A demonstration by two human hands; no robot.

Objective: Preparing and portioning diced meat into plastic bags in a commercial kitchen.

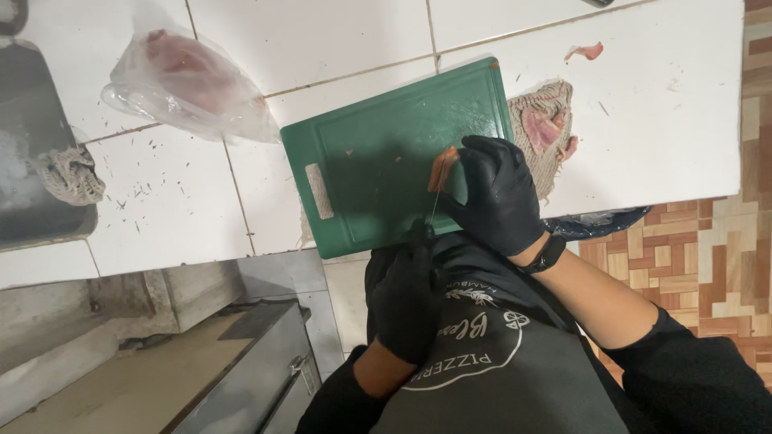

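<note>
closed around a knife handle, left hand (408,301); right hand (498,193) pinches meat strip (442,167) on green board (386,161).

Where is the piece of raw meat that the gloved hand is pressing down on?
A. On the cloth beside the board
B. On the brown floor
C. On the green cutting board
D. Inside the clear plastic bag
C. The black-gloved right hand holds the orange-pink piece of meat on the green cutting board, apart from the clear plastic bag and the cloth.
</note>
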